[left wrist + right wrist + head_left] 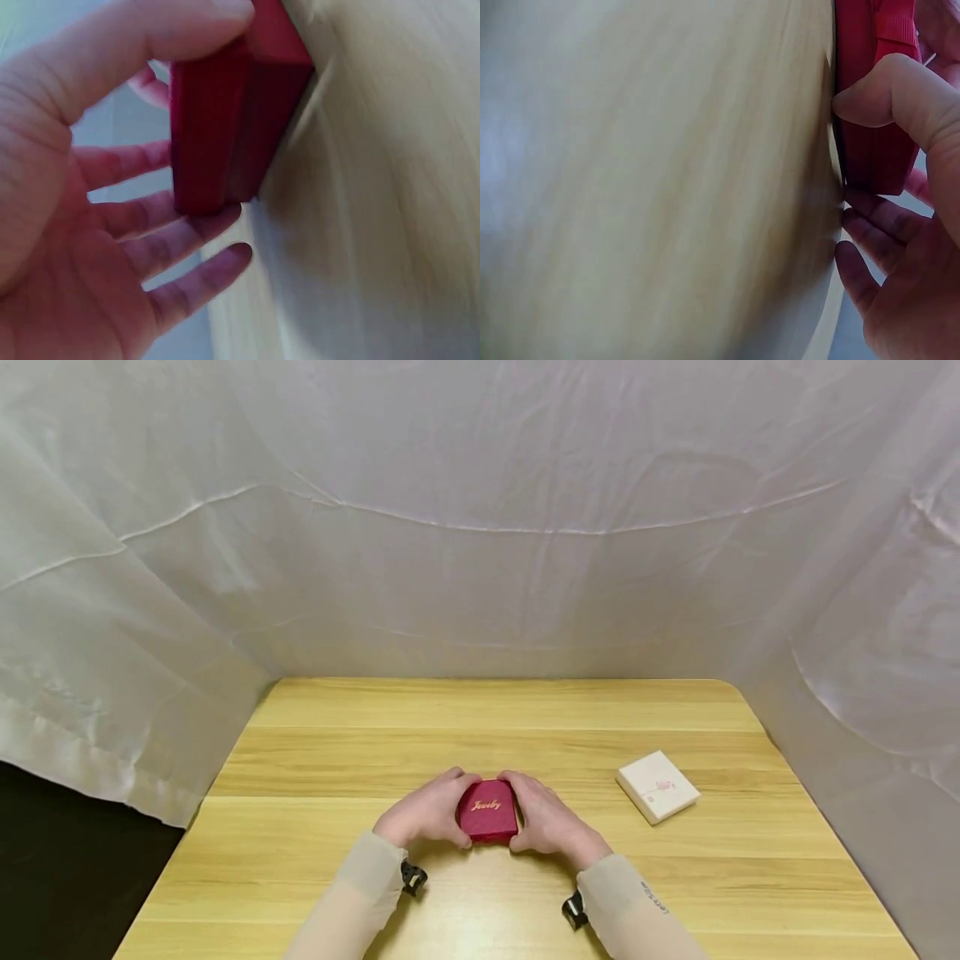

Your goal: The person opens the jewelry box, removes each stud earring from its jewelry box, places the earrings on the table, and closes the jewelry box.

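A small dark red jewelry box [488, 811], with gold "Jewelry" lettering on its closed lid, sits on the table between both hands. From its left side my left hand [432, 810] grips it, thumb at the near corner and fingers reaching to the back. In the left wrist view the thumb lies over an edge of the box [210, 135]. My right hand [550, 817] holds the opposite side, with its thumb on the near face. A red ribbon bow [895, 28] shows on that near face in the right wrist view.
On the right of the wooden table [337, 760] lies a white square box [660, 785] with a pink flower print, turned at an angle. Pale cloth [480, 577] hangs behind the table and along both sides.
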Motion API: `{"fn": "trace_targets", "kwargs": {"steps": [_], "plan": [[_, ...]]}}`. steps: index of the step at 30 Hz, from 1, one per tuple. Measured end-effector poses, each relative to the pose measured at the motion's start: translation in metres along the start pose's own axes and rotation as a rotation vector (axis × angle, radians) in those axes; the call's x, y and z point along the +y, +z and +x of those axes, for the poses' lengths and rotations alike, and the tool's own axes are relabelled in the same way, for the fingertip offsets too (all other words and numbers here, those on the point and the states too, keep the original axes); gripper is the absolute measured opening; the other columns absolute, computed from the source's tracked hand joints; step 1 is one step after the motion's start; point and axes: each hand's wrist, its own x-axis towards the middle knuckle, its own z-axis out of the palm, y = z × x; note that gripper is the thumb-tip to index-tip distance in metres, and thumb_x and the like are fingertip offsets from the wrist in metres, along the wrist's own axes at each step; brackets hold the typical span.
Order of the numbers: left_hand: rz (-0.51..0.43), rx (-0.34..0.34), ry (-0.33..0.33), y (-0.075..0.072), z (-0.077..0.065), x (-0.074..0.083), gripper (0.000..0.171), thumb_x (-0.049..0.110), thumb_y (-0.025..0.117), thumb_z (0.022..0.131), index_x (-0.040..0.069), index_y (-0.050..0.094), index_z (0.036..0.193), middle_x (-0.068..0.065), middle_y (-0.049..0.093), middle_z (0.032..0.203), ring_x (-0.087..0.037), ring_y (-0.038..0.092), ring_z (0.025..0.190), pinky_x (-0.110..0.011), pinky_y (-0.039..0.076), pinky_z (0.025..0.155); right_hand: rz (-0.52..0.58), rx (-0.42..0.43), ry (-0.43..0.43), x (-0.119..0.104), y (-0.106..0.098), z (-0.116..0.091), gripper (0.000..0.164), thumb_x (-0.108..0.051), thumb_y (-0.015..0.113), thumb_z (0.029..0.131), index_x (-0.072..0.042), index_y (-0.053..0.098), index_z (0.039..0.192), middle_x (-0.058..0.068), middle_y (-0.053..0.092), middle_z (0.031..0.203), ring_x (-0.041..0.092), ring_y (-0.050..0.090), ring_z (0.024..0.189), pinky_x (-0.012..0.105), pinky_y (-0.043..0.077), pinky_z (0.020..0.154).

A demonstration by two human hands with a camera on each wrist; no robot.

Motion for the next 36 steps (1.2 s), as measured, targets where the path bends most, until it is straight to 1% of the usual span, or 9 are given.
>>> {"fn": "trace_targets", "kwargs": {"steps": [3,7,13,17,21,25,28,33,36], "plan": [[0.016,-0.013,0.0,0.001,-0.003,0.002,0.097,0.02,0.093,0.061,0.002,0.044,0.143,-0.004,0.052,0.117,-0.015,0.052,0.099,-0.035,0.05,0.091,-0.01,-0.007,-0.006,0.0,-0.001,0.0,0.096,-0.009,0.089,0.059,-0.011,0.04,0.141,0.008,0.051,0.134,0.026,0.049,0.121,0.048,0.04,0.103],[-0.001,-0.002,0.002,0.002,-0.003,0.001,0.096,0.013,0.092,0.06,0.002,0.045,0.142,-0.004,0.053,0.119,-0.015,0.053,0.1,-0.034,0.05,0.091,0.008,-0.014,-0.005,0.0,-0.001,0.0,0.096,-0.009,0.088,0.059,-0.009,0.039,0.142,0.009,0.05,0.136,0.027,0.048,0.123,0.048,0.04,0.104],[-0.071,0.006,0.011,0.002,-0.002,-0.006,0.094,0.011,0.092,0.059,0.003,0.048,0.142,-0.004,0.055,0.122,-0.014,0.054,0.102,-0.034,0.049,0.093,0.101,-0.027,0.012,0.003,-0.001,0.0,0.097,-0.005,0.087,0.059,-0.009,0.038,0.142,0.01,0.051,0.135,0.026,0.049,0.122,0.046,0.039,0.105],[-0.12,0.01,0.022,0.002,-0.002,-0.009,0.093,0.01,0.092,0.057,0.003,0.05,0.14,-0.003,0.056,0.121,-0.015,0.054,0.102,-0.035,0.048,0.094,0.122,-0.036,0.023,0.003,-0.002,0.0,0.097,-0.005,0.087,0.058,-0.009,0.038,0.142,0.007,0.052,0.135,0.024,0.049,0.122,0.045,0.039,0.106],[-0.127,0.006,0.022,0.001,-0.001,-0.011,0.093,0.009,0.092,0.055,0.004,0.052,0.139,-0.002,0.057,0.119,-0.013,0.055,0.099,-0.032,0.049,0.091,0.076,-0.031,0.011,0.0,-0.003,0.0,0.097,-0.008,0.089,0.057,-0.01,0.04,0.141,0.007,0.054,0.13,0.023,0.052,0.117,0.044,0.042,0.103],[-0.097,-0.011,0.027,-0.001,0.0,-0.011,0.093,0.01,0.092,0.055,0.005,0.053,0.138,-0.001,0.059,0.117,-0.011,0.055,0.096,-0.029,0.049,0.088,-0.018,-0.014,-0.013,-0.004,-0.003,0.001,0.097,-0.013,0.092,0.056,-0.009,0.041,0.138,0.008,0.055,0.125,0.023,0.054,0.111,0.044,0.046,0.098],[-0.077,-0.023,0.038,-0.004,0.001,-0.01,0.091,0.01,0.092,0.055,0.004,0.053,0.137,-0.002,0.061,0.116,-0.011,0.055,0.095,-0.029,0.05,0.086,-0.066,-0.009,-0.013,-0.005,-0.002,0.001,0.097,-0.017,0.093,0.056,-0.01,0.041,0.138,0.008,0.056,0.124,0.023,0.054,0.109,0.044,0.047,0.096],[-0.072,-0.03,0.043,-0.006,0.001,-0.009,0.09,0.01,0.092,0.054,0.003,0.054,0.136,-0.002,0.062,0.115,-0.012,0.055,0.095,-0.03,0.049,0.086,-0.082,-0.009,-0.004,-0.005,-0.001,0.002,0.098,-0.021,0.093,0.056,-0.011,0.04,0.138,0.008,0.055,0.125,0.024,0.054,0.111,0.044,0.046,0.097],[-0.082,-0.028,0.039,-0.005,0.001,-0.011,0.091,0.01,0.092,0.054,0.004,0.054,0.137,-0.001,0.061,0.115,-0.011,0.055,0.095,-0.029,0.049,0.086,-0.06,-0.01,0.006,-0.003,0.0,0.002,0.1,-0.02,0.092,0.057,-0.012,0.039,0.14,0.008,0.054,0.128,0.025,0.053,0.113,0.045,0.045,0.099]]}}
